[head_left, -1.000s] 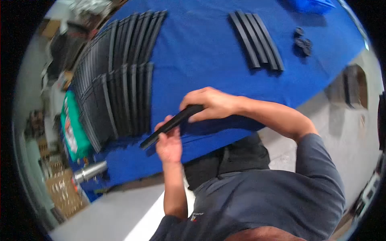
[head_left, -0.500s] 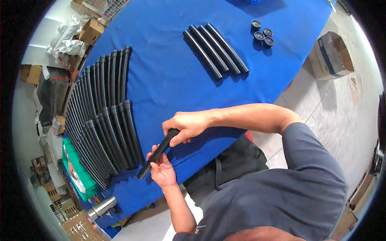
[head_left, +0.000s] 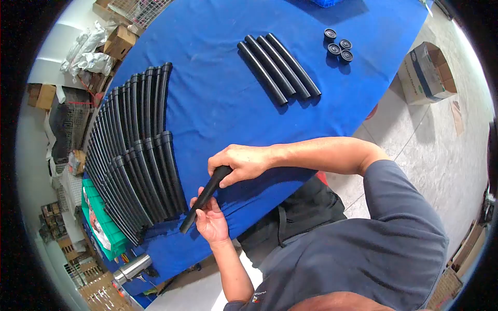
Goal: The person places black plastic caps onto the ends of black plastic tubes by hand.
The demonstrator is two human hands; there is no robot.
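Both my hands hold one black tube (head_left: 202,199) over the near edge of the blue table (head_left: 218,103). My right hand (head_left: 239,163) grips its upper end. My left hand (head_left: 210,220) cups it from below, near its lower end. Just left of the hands lie two rows of many black tubes (head_left: 129,155) packed side by side. A separate group of several black tubes (head_left: 278,67) lies farther out on the cloth, with several small black round caps (head_left: 338,45) beyond them.
A green box (head_left: 101,228) and a metal flask (head_left: 134,267) sit at the table's left end. A cardboard box (head_left: 426,72) stands on the floor at right. More cartons and bags (head_left: 106,46) crowd the far left floor.
The view swung and settled over the table. The held tube dropped closer to the table's near edge, and my right hand slid to its upper end. Little has moved in the last half second.
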